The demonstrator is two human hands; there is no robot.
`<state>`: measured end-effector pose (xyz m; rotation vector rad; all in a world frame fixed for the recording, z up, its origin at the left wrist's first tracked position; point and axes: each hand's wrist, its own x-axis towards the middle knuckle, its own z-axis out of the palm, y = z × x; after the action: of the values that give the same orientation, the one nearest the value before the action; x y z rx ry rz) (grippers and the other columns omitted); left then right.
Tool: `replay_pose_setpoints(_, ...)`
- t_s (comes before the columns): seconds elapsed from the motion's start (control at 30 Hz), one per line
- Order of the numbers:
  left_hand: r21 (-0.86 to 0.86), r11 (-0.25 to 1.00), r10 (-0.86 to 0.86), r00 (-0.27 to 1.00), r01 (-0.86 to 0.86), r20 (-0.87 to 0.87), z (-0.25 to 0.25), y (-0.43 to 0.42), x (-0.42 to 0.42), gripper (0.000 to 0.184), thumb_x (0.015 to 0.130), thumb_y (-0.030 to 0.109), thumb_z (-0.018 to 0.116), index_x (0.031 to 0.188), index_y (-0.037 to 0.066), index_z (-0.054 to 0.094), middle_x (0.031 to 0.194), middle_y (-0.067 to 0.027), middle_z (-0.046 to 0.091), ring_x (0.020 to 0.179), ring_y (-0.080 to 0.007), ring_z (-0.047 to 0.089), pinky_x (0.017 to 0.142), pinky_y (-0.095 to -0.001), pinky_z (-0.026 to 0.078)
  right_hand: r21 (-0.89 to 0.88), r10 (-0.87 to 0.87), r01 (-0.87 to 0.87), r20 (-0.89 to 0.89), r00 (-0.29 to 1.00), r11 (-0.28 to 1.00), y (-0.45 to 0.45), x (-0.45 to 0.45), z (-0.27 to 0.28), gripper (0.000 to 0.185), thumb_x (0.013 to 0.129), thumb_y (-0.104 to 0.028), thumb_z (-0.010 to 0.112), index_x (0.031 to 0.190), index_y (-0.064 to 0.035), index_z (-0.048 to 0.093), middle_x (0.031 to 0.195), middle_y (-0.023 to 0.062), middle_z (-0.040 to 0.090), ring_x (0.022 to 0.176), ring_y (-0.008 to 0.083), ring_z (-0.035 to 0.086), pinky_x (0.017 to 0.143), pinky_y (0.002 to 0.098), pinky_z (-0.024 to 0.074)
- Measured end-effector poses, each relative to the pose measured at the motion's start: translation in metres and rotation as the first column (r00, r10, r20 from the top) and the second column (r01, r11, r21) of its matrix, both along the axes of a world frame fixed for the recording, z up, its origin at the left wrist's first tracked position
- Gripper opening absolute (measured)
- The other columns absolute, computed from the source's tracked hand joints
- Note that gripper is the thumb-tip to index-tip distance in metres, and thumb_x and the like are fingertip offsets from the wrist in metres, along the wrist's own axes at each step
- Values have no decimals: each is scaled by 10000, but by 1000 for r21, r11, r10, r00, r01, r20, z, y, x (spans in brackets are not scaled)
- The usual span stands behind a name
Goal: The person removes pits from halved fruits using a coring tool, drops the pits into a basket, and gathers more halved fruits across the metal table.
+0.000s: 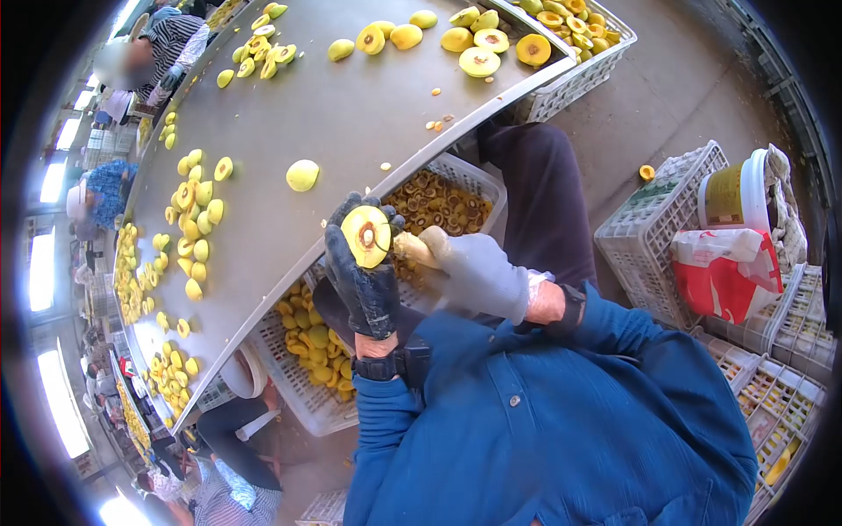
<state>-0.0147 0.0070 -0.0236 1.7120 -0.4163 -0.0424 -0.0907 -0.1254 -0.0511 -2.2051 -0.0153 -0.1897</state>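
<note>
My left hand (364,285), in a dark glove, holds a yellow peach half (366,237) with its cut face and brown-ringed pit turned up. Close by on the right is my right hand (482,273), in a pale grey glove. Its fingers are closed around a small pitting tool (412,249) with a tan handle, and a thin dark curved end reaches the edge of the peach half. A single peach half (303,175) lies on the metal table (263,131) just beyond my left hand.
Under the table edge stand a crate of brown pits (491,180) and a crate of peach halves (307,412). Heaps of halves (193,210) lie across the table. White crates (649,228), a bucket (732,193) and a red bag (728,280) stand right. Other people work at left.
</note>
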Motion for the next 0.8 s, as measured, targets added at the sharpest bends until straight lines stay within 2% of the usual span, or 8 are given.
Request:
replay_pose_setpoints(0.03, 34, 999, 0, 1000, -1, 14, -3, 1, -1, 441, 926, 83, 608, 1319, -30, 441, 1263, -180, 547, 1138, -269, 584, 976, -379, 500, 12, 1, -1, -14, 1000, 1000, 3, 2, 2, 313, 801, -168, 683, 1038, -76, 500, 693, 164, 622, 647, 394, 629, 552, 469, 491)
replay_pose_setpoints(0.13, -155, 988, -12, 1000, 12, 4, -7, -3, -4, 432, 938, 108, 615, 1302, -37, 432, 1256, -180, 546, 1093, -245, 608, 924, -374, 541, 27, -6, 7, -38, 999, 1000, 8, 7, 9, 308, 803, -169, 676, 1027, -65, 491, 686, 171, 620, 649, 402, 628, 547, 478, 487)
replay_pose_setpoints(0.23, -92, 995, 38, 999, -35, 34, -5, -8, -9, 442, 983, 169, 559, 1343, -30, 398, 1258, -174, 544, 1106, -265, 598, 958, -397, 525, 23, -24, 24, -13, 1000, 999, 13, 9, 8, 290, 809, -167, 664, 1006, -57, 482, 675, 171, 616, 639, 401, 628, 538, 483, 484)
replay_pose_setpoints(0.33, -500, 865, -65, 978, -44, -199, -5, -11, -14, 432, 1024, 221, 472, 1370, -20, 378, 1257, -174, 543, 1120, -264, 588, 982, -400, 509, 44, -45, 45, 7, 999, 998, 17, 6, 10, 282, 812, -167, 658, 988, -56, 468, 671, 169, 614, 626, 405, 624, 532, 486, 483)
replay_pose_setpoints(0.43, -575, 817, -84, 978, -44, -193, 0, -14, -19, 427, 1046, 242, 400, 1387, -13, 368, 1261, -176, 540, 1127, -265, 580, 1000, -407, 494, 48, -54, 53, 22, 998, 997, 18, 3, 19, 283, 811, -166, 658, 977, -58, 455, 666, 171, 610, 620, 413, 620, 531, 487, 484)
replay_pose_setpoints(0.53, -366, 926, 49, 991, -91, -123, 5, -16, -22, 419, 1026, 226, 456, 1363, -14, 389, 1266, -176, 536, 1134, -260, 573, 1005, -408, 489, 49, -67, 65, 37, 997, 997, 21, 1, 21, 281, 814, -163, 655, 976, -54, 453, 662, 174, 610, 628, 419, 621, 535, 487, 485)
replay_pose_setpoints(0.7, -187, 981, 56, 998, -51, 23, 6, -10, -23, 421, 976, 212, 560, 1304, -17, 430, 1198, -163, 577, 1049, -250, 614, 942, -395, 523, 226, -18, 24, -31, 999, 974, 18, -1, 15, 195, 841, -146, 624, 941, -36, 498, 669, 208, 608, 647, 434, 617, 540, 470, 480)
replay_pose_setpoints(0.8, -102, 993, 60, 995, -52, 82, 3, -13, -19, 408, 985, 259, 538, 1273, -17, 452, 1130, -159, 607, 976, -249, 633, 873, -380, 550, 239, 44, -30, -50, 998, 970, 10, 0, 14, 159, 855, -141, 619, 927, -16, 553, 665, 151, 627, 593, 340, 635, 540, 406, 477)
